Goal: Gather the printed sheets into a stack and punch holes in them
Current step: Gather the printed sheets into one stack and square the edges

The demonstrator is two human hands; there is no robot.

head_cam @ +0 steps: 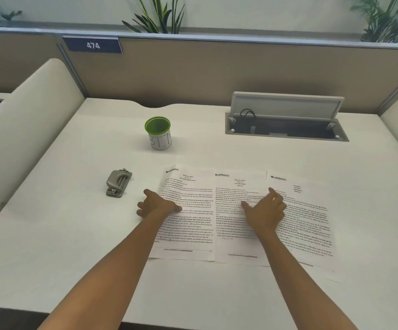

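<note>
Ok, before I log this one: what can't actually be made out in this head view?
- Print on the three white printed sheets: too small to read.
- How far the sheets overlap: both forearms cover the seams.
- Left hand at the left sheet's edge: fingers curled, grip on the paper unclear.
- Inside the green-rimmed white cup: contents indistinct.
- Open grey cable box in the white desk: interior dark.

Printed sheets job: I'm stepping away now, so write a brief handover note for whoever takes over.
Left hand: flat at the left edge of the left white printed sheet, holding nothing.
Right hand: flat, spanning the middle sheet and right sheet, holding nothing.
Sheets lie side by side, slightly overlapping, on the white desk.
Grey metal hole punch sits left of them, untouched.
Done: nothing yet.
Left: gather into a stack, punch.
</note>
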